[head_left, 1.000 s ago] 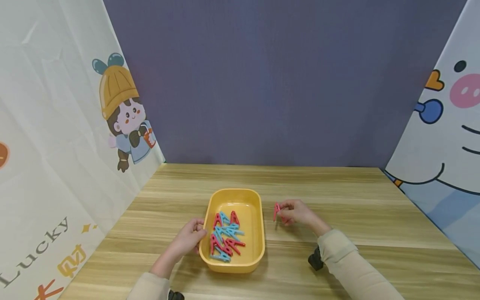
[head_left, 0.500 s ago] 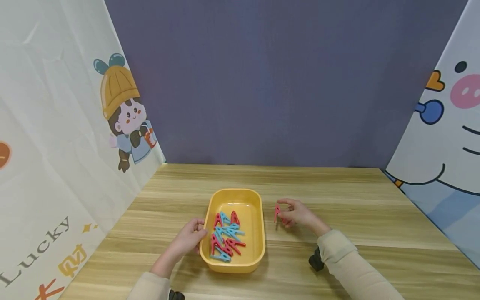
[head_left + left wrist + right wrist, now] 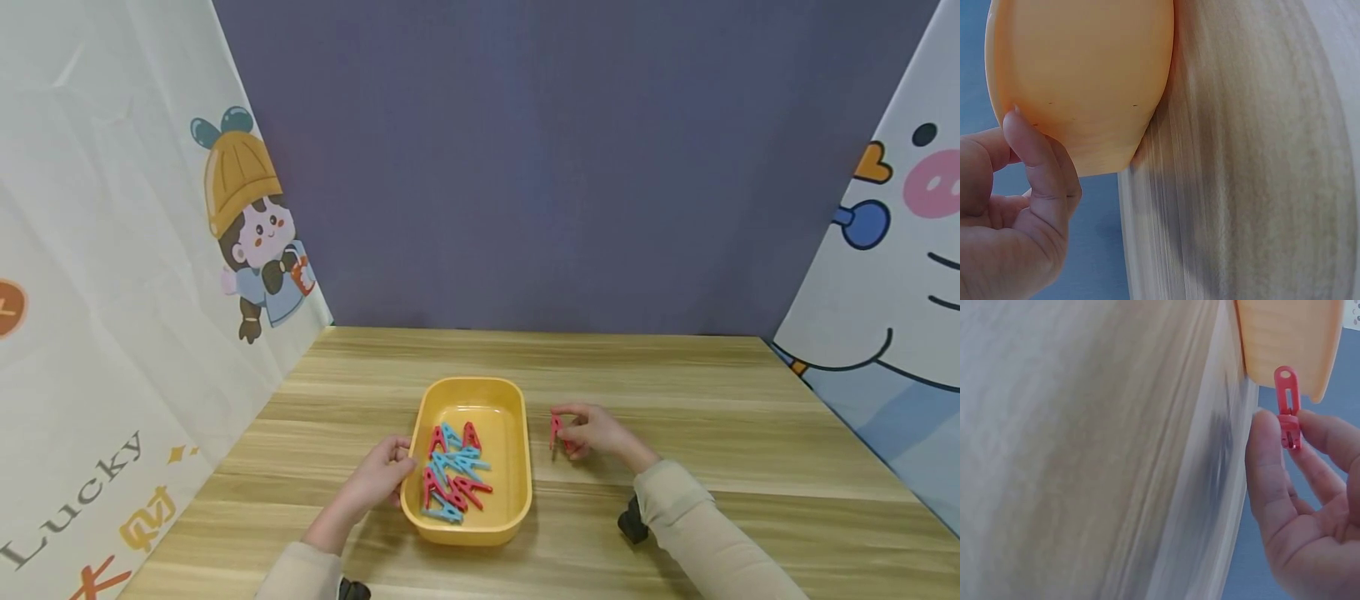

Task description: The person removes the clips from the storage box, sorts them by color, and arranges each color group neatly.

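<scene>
A yellow plastic basin point(image 3: 512, 467) sits on the table with several red and blue clothespins point(image 3: 457, 467) piled toward its left and near side. My left hand point(image 3: 381, 472) grips the basin's left rim; in the left wrist view the left hand point(image 3: 1029, 194) has its thumb and fingers on either side of the rim. Right of the basin, my right hand point(image 3: 597, 432) pinches a red clothespin point(image 3: 555, 423) just above the table. From the right wrist, that clothespin point(image 3: 1288, 406) appears edge-on between thumb and index finger.
The wood-grain table point(image 3: 705, 392) extends around the basin. A dark blue panel point(image 3: 555, 183) stands behind it, with printed white sheets point(image 3: 135, 250) on the left and right sides. A black wrist device point(image 3: 632, 522) sits under the right sleeve.
The right index finger lifted off the red clothespin's top, then came back down on it. The clothespin is slightly lower. The left hand and the basin have kept their places.
</scene>
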Tool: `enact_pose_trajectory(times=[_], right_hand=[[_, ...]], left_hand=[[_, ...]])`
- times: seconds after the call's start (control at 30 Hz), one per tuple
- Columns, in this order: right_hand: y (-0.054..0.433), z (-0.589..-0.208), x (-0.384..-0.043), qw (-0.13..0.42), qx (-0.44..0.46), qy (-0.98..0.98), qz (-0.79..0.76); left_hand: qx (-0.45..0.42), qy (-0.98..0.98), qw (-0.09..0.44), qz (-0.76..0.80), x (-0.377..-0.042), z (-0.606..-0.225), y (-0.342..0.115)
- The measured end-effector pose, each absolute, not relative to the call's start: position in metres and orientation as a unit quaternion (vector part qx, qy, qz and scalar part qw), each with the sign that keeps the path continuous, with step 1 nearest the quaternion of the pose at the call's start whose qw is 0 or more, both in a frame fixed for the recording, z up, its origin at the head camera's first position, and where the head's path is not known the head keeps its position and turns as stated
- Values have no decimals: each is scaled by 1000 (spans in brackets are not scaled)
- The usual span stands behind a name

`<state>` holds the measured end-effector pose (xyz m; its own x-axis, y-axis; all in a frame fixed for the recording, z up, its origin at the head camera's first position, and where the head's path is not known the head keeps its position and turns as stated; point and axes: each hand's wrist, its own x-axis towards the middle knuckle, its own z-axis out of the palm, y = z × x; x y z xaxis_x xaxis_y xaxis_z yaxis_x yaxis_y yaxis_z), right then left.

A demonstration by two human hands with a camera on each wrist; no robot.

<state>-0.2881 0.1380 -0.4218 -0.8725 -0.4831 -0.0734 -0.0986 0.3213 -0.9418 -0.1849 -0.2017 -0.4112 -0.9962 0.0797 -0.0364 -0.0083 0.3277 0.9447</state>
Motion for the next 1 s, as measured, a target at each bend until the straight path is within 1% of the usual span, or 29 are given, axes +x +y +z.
enact_pose_trajectory(times=[0.27, 0.53, 1.0], right_hand=[[137, -426, -289, 168, -160, 804, -548], [136, -429, -289, 183, -147, 807, -543], [135, -436, -290, 180, -151, 818, -525]], left_hand=[[18, 814, 36, 579, -186, -413, -202], [33, 808, 40, 587, -184, -410, -202], [27, 813, 38, 581, -187, -416, -204]])
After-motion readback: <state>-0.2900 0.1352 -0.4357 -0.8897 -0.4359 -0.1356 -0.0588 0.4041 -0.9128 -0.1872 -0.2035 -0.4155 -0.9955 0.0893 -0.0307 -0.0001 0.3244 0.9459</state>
